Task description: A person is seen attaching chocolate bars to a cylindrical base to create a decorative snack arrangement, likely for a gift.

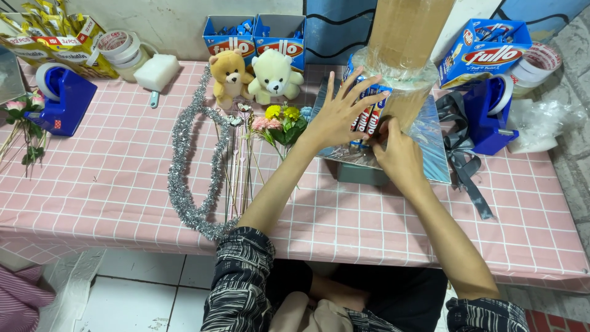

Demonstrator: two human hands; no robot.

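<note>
The table [110, 184] in pink check spreads under both hands; on it, between them, stands a cardboard tube [402, 43] ringed with snack sticks [367, 114] under clear film. The left hand [338, 117] lies flat and spread against the sticks, clasping nothing; the right hand [396, 154] pinches at the tube's base, what it grips I cannot tell. The bundle looks light but loose and slippery; hold it low, around the ring. Left of the left hand lie tinsel [184, 166], two bears [255, 77], flowers [283, 120].
</note>
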